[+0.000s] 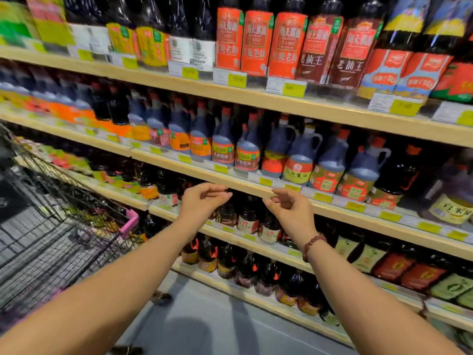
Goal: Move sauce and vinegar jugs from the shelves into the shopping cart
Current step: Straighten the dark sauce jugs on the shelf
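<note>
Dark sauce jugs with red caps (247, 149) line the middle shelf, handled ones (302, 160) further right. Both arms reach toward the shelving. My left hand (204, 201) hovers just under the wooden shelf edge (245, 185), fingers loosely curled and empty. My right hand (289, 208), with a bead bracelet on its wrist, hangs beside it, fingers apart and empty. Behind the hands stand smaller dark bottles (249, 219). The black wire shopping cart (58, 226) with a pink corner sits at the left.
Tall bottles with red labels (258, 39) fill the top shelf. Lower shelves carry more dark bottles (245, 272). Yellow price tags run along the shelf edges. Grey floor (210, 316) lies between cart and shelving.
</note>
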Tool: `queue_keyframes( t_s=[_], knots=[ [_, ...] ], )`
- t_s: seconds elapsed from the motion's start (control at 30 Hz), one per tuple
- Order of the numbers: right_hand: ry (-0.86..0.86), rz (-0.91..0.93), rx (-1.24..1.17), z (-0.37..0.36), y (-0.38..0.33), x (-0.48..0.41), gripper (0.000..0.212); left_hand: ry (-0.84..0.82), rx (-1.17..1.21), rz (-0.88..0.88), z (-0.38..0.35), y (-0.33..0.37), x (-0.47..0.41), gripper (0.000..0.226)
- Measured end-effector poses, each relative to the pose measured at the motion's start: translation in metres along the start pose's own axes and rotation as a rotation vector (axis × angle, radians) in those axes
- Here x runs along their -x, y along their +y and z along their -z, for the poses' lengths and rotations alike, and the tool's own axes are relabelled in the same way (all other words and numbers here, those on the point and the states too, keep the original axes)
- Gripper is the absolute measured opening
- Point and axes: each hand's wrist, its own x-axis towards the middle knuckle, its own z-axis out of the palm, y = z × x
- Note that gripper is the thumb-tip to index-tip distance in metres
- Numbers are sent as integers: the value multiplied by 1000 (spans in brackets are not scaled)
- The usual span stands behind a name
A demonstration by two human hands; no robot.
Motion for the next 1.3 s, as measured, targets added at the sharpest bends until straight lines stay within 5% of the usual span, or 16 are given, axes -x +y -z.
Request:
queue_keyframes(
  t_s=[0.83, 1.3],
  knots=[
    [-90, 68, 12, -151, -4, -187, 28, 174, -26, 58, 97, -38, -185, 25],
    [122, 45, 420, -199, -18, -233, 86, -90, 27, -32, 65, -37, -310, 30]
  ],
)
